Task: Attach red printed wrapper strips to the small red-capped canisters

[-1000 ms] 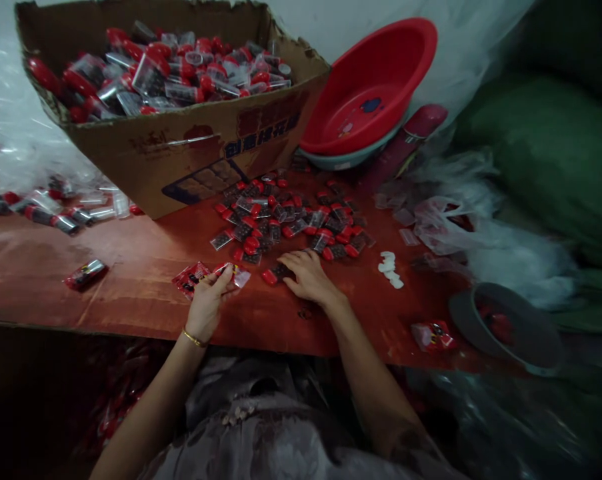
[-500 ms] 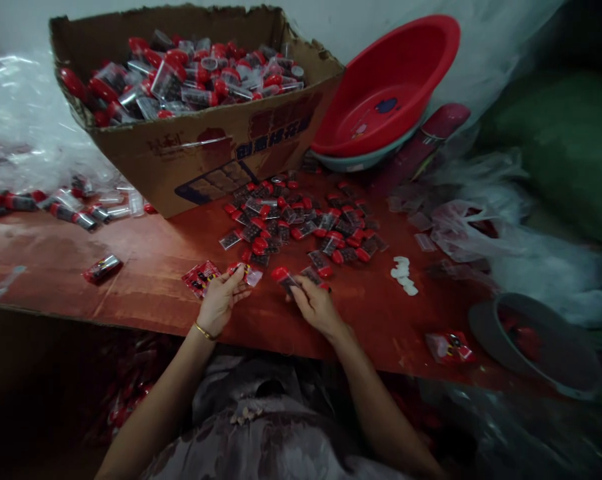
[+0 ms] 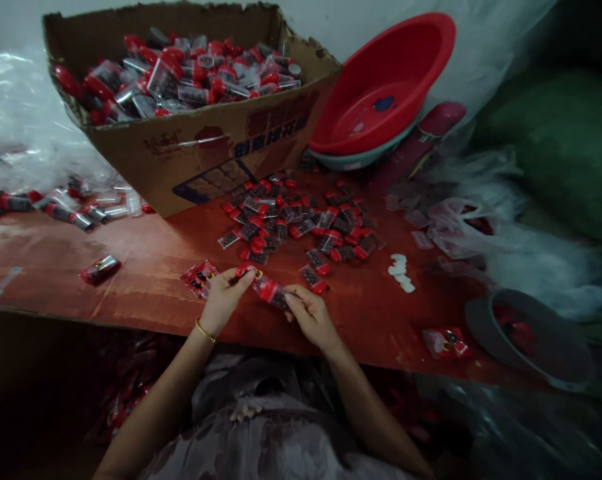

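Near the table's front edge, my left hand point(image 3: 225, 297) pinches a small red printed packet point(image 3: 255, 272) between thumb and fingers. My right hand point(image 3: 308, 313) is closed around a clear tube with a red cap point(image 3: 275, 295). Its red end points at the packet and meets the packet's mouth; how far inside it sits I cannot tell. Beside my left hand lies a stack of red printed packets point(image 3: 199, 277). Beyond my hands spreads a pile of similar red-capped tubes point(image 3: 301, 217), dark inside.
A cardboard box point(image 3: 201, 150) full of red-capped tubes stands at the back. Right of it lean a red basin point(image 3: 391, 73) and a pink bottle point(image 3: 441, 120). White pieces point(image 3: 401, 272), a filled packet point(image 3: 445, 343) and a grey bowl point(image 3: 481, 320) sit at right. A wrapped tube point(image 3: 99, 269) lies left.
My right hand has moved left with the tube, bringing its red end to the packet in my left hand. The left hand has barely moved.
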Demonstrator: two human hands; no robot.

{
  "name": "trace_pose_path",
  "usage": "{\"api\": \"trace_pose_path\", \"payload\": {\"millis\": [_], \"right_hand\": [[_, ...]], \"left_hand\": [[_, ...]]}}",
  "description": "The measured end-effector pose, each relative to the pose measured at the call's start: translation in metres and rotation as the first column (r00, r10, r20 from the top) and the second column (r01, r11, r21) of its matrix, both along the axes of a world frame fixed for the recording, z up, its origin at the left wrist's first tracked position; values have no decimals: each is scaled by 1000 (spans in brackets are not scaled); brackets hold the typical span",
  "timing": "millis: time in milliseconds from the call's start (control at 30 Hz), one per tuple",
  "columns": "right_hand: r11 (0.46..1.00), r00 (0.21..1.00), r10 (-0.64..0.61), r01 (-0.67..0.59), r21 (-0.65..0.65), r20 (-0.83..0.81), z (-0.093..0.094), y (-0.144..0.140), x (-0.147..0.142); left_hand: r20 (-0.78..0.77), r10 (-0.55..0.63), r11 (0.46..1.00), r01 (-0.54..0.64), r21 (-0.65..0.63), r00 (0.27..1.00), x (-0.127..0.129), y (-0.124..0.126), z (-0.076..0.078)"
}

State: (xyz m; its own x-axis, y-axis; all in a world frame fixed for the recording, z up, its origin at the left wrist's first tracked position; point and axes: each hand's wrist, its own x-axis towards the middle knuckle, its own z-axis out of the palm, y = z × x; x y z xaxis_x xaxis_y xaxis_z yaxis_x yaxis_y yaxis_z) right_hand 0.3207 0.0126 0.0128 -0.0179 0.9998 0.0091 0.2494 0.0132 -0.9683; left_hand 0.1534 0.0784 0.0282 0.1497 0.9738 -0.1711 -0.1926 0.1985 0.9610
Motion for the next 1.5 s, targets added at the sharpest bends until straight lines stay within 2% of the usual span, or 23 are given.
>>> {"api": "trace_pose_path", "payload": {"millis": [100, 233, 367, 533, 633, 733, 800, 867, 933, 1000, 1067, 1133, 1200, 1267, 1433, 1500], "right_hand": [[1000, 999, -4, 5, 12, -51, -3, 2, -5], [998, 991, -57, 60, 18, -124, -4, 4, -11], [984, 986, -141, 149, 93, -87, 0, 6, -16], [958, 969, -248, 243, 150, 12, 1, 12, -26], [960, 969, -232, 215, 181, 81, -1, 14, -34], [959, 965, -226, 198, 201, 132, -4, 13, -40], [956, 957, -251, 222, 191, 143, -7, 11, -42], [970, 974, -214, 202, 135, 78, -11, 9, -44], [984, 983, -167, 171, 55, -74, -15, 8, -46], [983, 953, -180, 182, -15, -243, -18, 8, -49], [979, 909, -204, 196, -60, -363, -19, 8, -52], [988, 898, -154, 139, -66, -411, -17, 8, -51], [996, 916, -89, 80, -39, -391, -14, 7, -48], [996, 933, -85, 86, -12, -350, -12, 7, -45], [985, 940, -173, 166, -50, -294, -21, 18, -43], [968, 955, -241, 248, 20, -172, -26, 26, -45]], "left_hand": [[53, -19, 1000, 18, 22, 998, 4, 2, 2], [204, 19, 999, -9, -53, 979, 15, -1, 5], [305, 79, 990, -40, -133, 949, 26, -8, 5], [304, 88, 985, -38, -166, 949, 32, -13, 1], [354, 112, 978, -40, -204, 929, 32, -10, 3], [350, 67, 964, 30, -265, 935, 30, -7, 8], [289, 23, 966, 53, -253, 957, 28, -5, 8], [220, -43, 971, 93, -222, 974, 25, -4, 6], [179, -129, 963, 166, -211, 975, 24, -5, 3], [165, -200, 948, 233, -215, 966, 23, -7, 2], [163, -225, 939, 258, -227, 961, 23, -9, 3], [182, -202, 939, 243, -244, 962, 24, -10, 5], [216, -158, 947, 210, -245, 963, 25, -13, 5], [242, -125, 955, 183, -235, 962, 27, -16, 1], [335, -94, 939, 195, -284, 937, 26, -26, -13], [377, -102, 927, 225, -299, 921, 22, -27, -13]]}}
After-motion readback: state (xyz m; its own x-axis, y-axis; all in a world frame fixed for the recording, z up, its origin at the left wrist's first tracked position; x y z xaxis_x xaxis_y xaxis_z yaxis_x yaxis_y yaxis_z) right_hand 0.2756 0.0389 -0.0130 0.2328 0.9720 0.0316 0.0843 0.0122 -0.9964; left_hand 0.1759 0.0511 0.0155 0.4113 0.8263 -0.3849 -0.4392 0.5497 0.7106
